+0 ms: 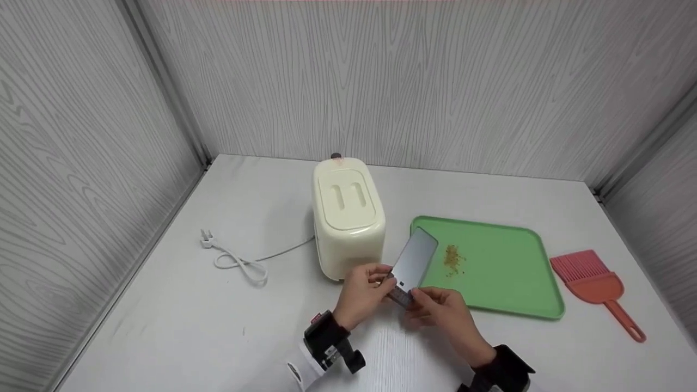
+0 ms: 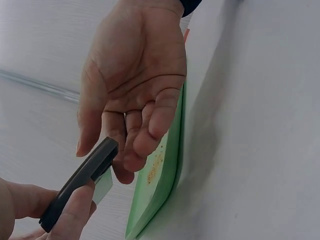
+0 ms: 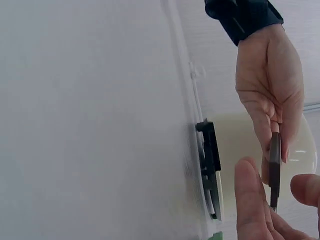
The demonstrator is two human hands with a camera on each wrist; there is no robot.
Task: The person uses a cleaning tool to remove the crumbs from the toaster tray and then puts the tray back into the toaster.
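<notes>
A slim silver crumb tray (image 1: 415, 258) with a dark strip along its near end is held tilted over the left edge of the green tray (image 1: 506, 261). My left hand (image 1: 359, 294) pinches that dark strip between thumb and fingers. My right hand (image 1: 444, 316) is at the strip's other end; in the right wrist view its index finger (image 3: 247, 177) and thumb (image 3: 306, 187) stand apart on either side of the strip (image 3: 275, 162). The left wrist view shows the right palm (image 2: 137, 60) with loosely bent fingers. Brown crumbs (image 1: 452, 258) lie on the green tray.
A cream toaster (image 1: 348, 218) with its lid on stands just behind the left hand. Its white cord and plug (image 1: 239, 261) lie to the left. On the far right is a red brush (image 1: 582, 264) nested with an orange dustpan (image 1: 601, 288). Grey panels (image 1: 348, 81) enclose the table.
</notes>
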